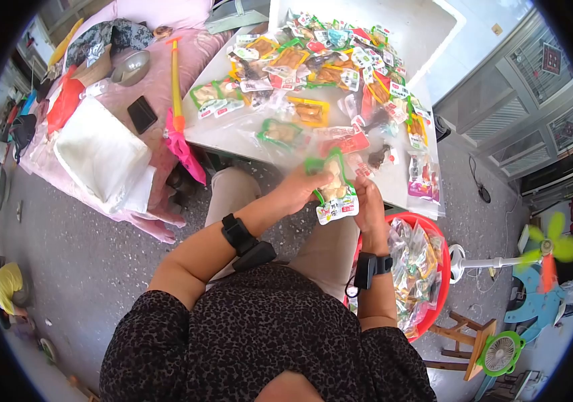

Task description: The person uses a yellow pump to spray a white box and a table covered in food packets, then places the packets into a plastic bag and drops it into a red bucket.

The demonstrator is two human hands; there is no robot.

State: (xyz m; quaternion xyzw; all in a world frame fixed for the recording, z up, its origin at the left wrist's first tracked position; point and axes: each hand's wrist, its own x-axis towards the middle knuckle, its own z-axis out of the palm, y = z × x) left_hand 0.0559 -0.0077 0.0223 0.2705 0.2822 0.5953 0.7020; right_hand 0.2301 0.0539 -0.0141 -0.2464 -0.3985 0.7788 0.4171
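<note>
My left hand [298, 190] is closed on a green-edged snack packet [334, 179] with pale pieces behind its clear front and a white printed end hanging down. Close to the packet's right edge is my right hand [369, 206], its fingers bent together; whether they grip the packet or a bit of clear film is hard to make out. Just beyond both hands, a red-labelled packet [344, 142] and a green-edged packet [280, 132] lie on the white table [223, 134]. Farther back spreads a heap of mixed snack packets [327, 60] in a white foam box [427, 40].
At my right stands a red tub [444, 268] full of bagged packets. A pink-covered bed [52, 161] on the left carries a phone [142, 114], a white bag [102, 151] and a metal bowl [131, 68]. A pink umbrella [182, 144] leans at the table. Two fans stand right.
</note>
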